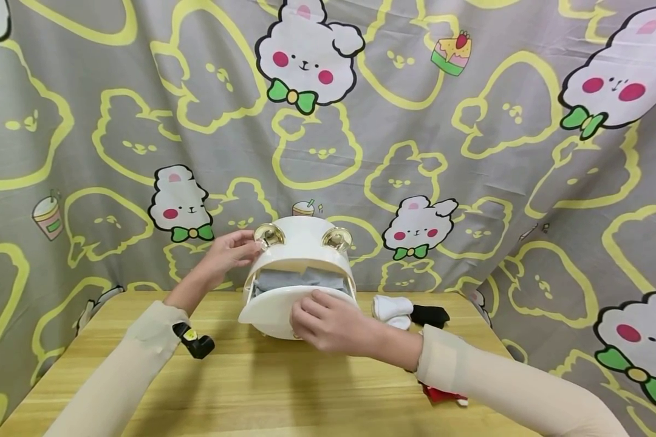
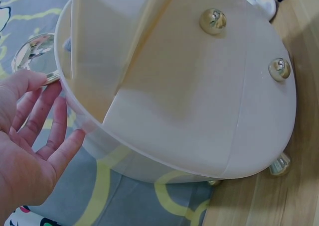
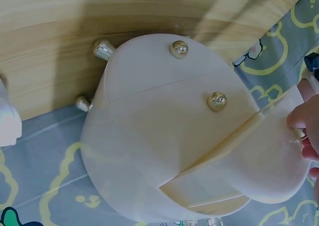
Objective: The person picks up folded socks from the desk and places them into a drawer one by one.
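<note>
A rounded white box (image 1: 300, 233) with two gold, eye-like ornaments on top stands at the back of the table. Its curved front door (image 1: 270, 312) is tilted out, and folded grey cloth (image 1: 300, 279) shows inside. My right hand (image 1: 328, 321) is at this door; in the right wrist view its thumb and fingers pinch a small gold knob (image 3: 299, 133). At the box's upper left, my left hand (image 1: 229, 255) pinches the edge of the left gold ornament (image 2: 52, 76) between thumb and index finger, its other fingers loosely spread beside the wall.
Right of the box lie a white bundled cloth (image 1: 392, 308) and a black one (image 1: 430, 316). A red cloth (image 1: 440, 393) shows partly under my right forearm. A patterned curtain (image 1: 328, 164) hangs behind the wooden table (image 1: 224, 388). Short gold feet (image 2: 280, 165) support the box.
</note>
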A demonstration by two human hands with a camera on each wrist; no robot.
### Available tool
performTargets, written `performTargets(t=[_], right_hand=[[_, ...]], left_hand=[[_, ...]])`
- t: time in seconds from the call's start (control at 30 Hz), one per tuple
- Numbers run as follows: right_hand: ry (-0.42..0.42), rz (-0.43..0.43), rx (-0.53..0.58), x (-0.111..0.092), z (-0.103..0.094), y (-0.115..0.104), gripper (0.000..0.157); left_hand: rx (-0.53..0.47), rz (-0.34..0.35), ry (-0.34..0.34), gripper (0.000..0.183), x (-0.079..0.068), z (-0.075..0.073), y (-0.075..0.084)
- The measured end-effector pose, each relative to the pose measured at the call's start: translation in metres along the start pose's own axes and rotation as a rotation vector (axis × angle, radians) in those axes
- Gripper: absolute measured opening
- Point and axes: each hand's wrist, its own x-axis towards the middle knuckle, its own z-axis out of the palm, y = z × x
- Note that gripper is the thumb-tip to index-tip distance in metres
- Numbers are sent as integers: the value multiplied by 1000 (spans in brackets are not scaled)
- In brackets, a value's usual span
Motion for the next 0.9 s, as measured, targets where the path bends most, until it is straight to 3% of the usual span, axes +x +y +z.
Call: performTargets(t=[0.9], right_hand=[[-106, 52, -36, -3, 31, 11, 31]], left_hand=[[2, -4, 4, 57, 1, 0, 0]])
